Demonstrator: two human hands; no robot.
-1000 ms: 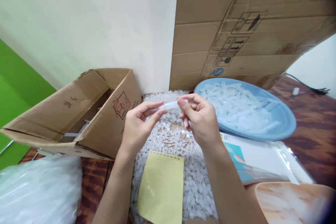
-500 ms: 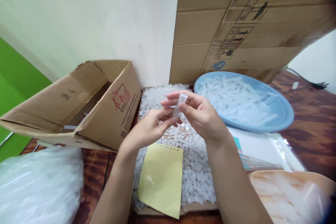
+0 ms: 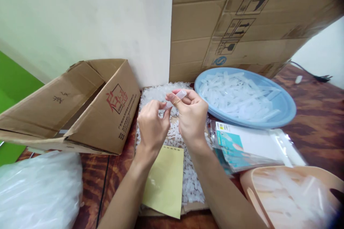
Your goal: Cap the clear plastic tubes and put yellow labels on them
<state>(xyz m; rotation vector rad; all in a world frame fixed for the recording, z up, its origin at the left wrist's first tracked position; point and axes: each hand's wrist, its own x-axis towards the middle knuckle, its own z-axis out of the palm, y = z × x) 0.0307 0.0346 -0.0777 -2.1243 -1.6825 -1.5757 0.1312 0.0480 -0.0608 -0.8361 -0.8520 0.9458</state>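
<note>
Between both hands I hold a small translucent white plastic tube (image 3: 181, 94), tilted up to the right. The thumb and fingers of my right hand (image 3: 191, 114) are closed round its upper part. At its lower end, the fingers of my left hand (image 3: 153, 121) pinch it; what exactly lies between those fingertips is partly hidden. Beneath my hands spreads a layer of many small white plastic pieces (image 3: 192, 182) on cardboard. A yellow sheet of paper (image 3: 164, 182) with punched holes lies on them, partly behind my left forearm.
An open cardboard box (image 3: 107, 114) stands at left, above a white plastic bag (image 3: 40, 189). To the right are a blue basin (image 3: 288, 116) of translucent tubes, printed plastic packets (image 3: 249, 146) and a peach-coloured tub (image 3: 252, 189). A large carton (image 3: 199, 25) stands behind.
My hands have turned and closed in on the tube, which now leans more to the right. My right fingers, stretched out before, are curled. The view has shifted slightly.
</note>
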